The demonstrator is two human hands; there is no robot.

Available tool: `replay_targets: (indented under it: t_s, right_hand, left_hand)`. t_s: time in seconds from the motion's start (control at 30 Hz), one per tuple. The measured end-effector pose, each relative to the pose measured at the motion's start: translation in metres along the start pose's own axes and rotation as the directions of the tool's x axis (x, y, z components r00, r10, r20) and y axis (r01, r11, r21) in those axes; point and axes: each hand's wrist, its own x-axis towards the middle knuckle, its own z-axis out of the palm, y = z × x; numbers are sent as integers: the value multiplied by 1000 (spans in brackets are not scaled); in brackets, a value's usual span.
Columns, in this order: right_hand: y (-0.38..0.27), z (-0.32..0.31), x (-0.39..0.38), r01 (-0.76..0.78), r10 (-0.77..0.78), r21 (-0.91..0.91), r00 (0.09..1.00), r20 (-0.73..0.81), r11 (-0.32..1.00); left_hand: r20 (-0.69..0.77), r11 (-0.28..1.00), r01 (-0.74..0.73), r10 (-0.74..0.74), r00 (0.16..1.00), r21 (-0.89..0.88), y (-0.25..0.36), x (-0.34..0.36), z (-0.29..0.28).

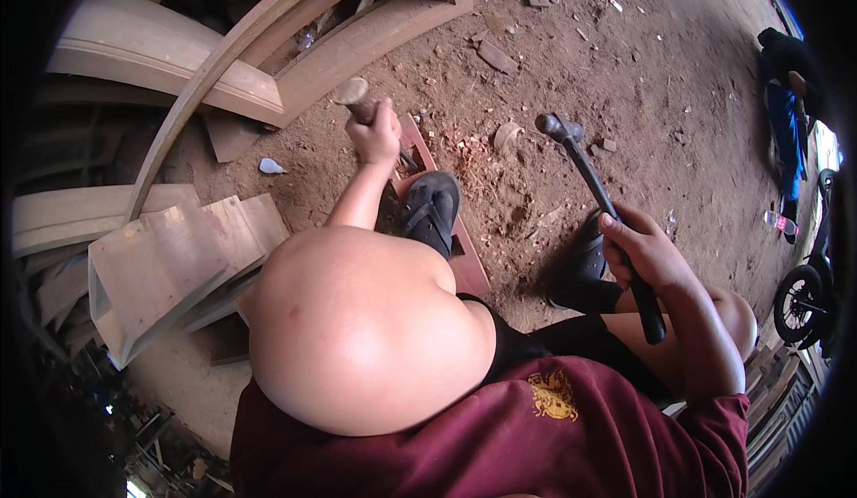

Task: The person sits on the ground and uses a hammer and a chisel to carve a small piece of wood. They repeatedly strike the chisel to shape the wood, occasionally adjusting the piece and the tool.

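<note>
My left hand (378,136) is closed round the wooden handle of a chisel (357,98), whose pale, flattened butt end points up. Its metal blade runs down to a reddish wooden plank (471,270) on the ground; the cutting edge cannot be made out. Cut recesses show along the plank. My left foot, in a dark sandal (432,207), rests on it. To the right, my right hand (639,248) grips a hammer (585,170) by its long dark handle. The hammer's head is raised, apart from the chisel.
Wood chips (473,161) lie on the dirt floor beside the plank. A large curved wooden frame (357,52) stands at the upper left, with stacked boards (170,253) below it. Far right are another person (786,114), a plastic bottle (781,222) and a wheel (797,303).
</note>
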Motion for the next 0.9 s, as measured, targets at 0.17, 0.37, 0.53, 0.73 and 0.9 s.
replay_targets:
  t_s: [0.17,0.37,0.53,0.73,0.9]
  right_hand:
    - [-5,-3,-2,-69,67,-56,997,-33,996]
    - [-5,-3,-6,-54,53,-20,998,-39,998]
    - [-2,0,-8,-27,27,-31,1000,-2,999]
    - [-3,-2,-2,-32,32,-10,999,-32,999]
    - [-4,-1,2,-22,21,-38,1000,-13,999]
  left_hand:
    - [-75,970,-236,232,970,-54,0,-9,-7]
    - [-104,984,-147,158,982,98,0,-11,-7]
    - [-119,1000,13,-11,993,17,6,-12,-6]
    - [-195,961,-179,221,956,213,0,-1,-8]
    - [-136,947,-162,205,969,279,2,5,-13]
